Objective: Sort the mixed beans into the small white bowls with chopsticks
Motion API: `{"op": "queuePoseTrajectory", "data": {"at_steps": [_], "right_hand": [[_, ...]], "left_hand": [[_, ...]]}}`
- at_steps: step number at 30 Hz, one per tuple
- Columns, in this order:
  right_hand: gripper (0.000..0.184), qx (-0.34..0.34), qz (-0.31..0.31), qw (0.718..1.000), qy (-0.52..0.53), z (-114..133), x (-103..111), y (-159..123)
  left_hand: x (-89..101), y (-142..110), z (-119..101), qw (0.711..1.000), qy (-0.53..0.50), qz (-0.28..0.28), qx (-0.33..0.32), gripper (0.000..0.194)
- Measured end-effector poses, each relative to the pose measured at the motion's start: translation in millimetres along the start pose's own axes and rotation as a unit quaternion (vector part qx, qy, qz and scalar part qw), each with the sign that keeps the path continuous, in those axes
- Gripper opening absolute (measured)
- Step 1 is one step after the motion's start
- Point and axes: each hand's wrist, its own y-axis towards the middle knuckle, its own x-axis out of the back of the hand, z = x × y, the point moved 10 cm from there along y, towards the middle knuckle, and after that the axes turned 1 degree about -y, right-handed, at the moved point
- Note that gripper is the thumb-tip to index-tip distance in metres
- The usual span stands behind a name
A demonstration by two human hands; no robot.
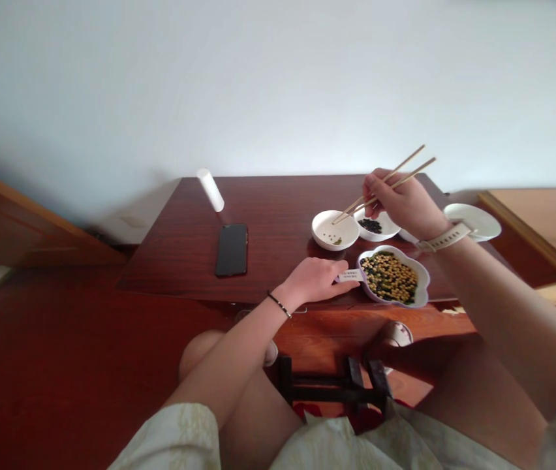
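My right hand [405, 205] grips a pair of wooden chopsticks [386, 191], their tips reaching into a small white bowl [335, 230] that holds a few green beans. Beside it, a second white bowl [376, 225] holds dark beans. My left hand [311, 281] lies with its fingertips on a white paper slip [350, 275] at the edge of a scalloped, purple-rimmed white dish [419, 277]. That dish is filled with yellow soybeans mixed with dark green pieces. Whether my left fingers pinch the slip is hidden.
A black smartphone [231, 250] lies face up on the dark reddish wooden table [170, 274], with a white cylinder [210, 190] lying behind it. A white saucer [474, 220] sits beyond my right wrist. A small dark wooden stand [331, 385] stands below the table, between my knees.
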Motion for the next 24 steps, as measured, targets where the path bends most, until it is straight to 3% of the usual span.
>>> {"op": "queuePoseTrajectory", "data": {"at_steps": [4,12,18,24], "right_hand": [[0.041,0.001,-0.019,0.999,0.039,-8.6,27.1,-18.8],[0.038,-0.062,-0.067,0.989,0.115,-45.0,73.6,-58.6],[0.039,-0.137,0.031,0.980,0.139,-80.0,73.6,-83.7],[0.040,-0.164,0.066,0.973,0.150,-104.6,67.7,-105.2]], "left_hand": [[-0.3,4.4,-1.4,1.000,0.001,-0.007,-0.003,0.046],[-3.1,14.0,-2.5,1.000,0.013,0.014,0.001,0.041],[-6.9,19.8,0.6,0.999,0.015,0.023,0.017,0.039],[-12.6,24.6,2.5,0.999,0.005,0.030,0.026,0.036]]}}
